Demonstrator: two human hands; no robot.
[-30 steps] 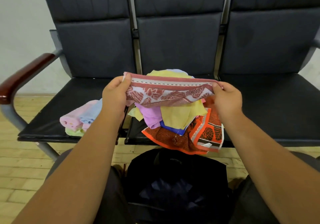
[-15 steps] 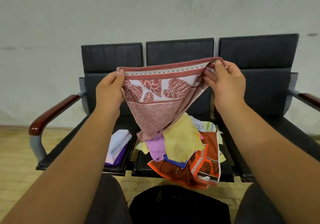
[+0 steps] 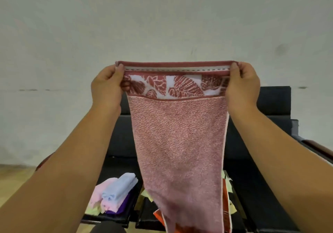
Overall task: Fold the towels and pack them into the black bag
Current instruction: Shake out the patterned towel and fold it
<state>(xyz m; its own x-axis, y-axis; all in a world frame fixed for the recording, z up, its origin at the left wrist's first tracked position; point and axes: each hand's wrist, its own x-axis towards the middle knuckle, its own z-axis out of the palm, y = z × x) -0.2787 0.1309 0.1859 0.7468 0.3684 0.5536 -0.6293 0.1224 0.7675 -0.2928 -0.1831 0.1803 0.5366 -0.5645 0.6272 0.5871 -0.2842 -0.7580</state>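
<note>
Hanging full length, the pink towel (image 3: 177, 142) is pinched at its top corners by left hand (image 3: 106, 86) and right hand (image 3: 243, 85) fingers.

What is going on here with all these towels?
A person holds a pink towel up by its top corners, one in the left hand and one in the right hand, so it hangs open before the black chairs. A stack of folded towels sits on the left seat. Behind the pink one lie loose towels, mostly hidden.
</note>
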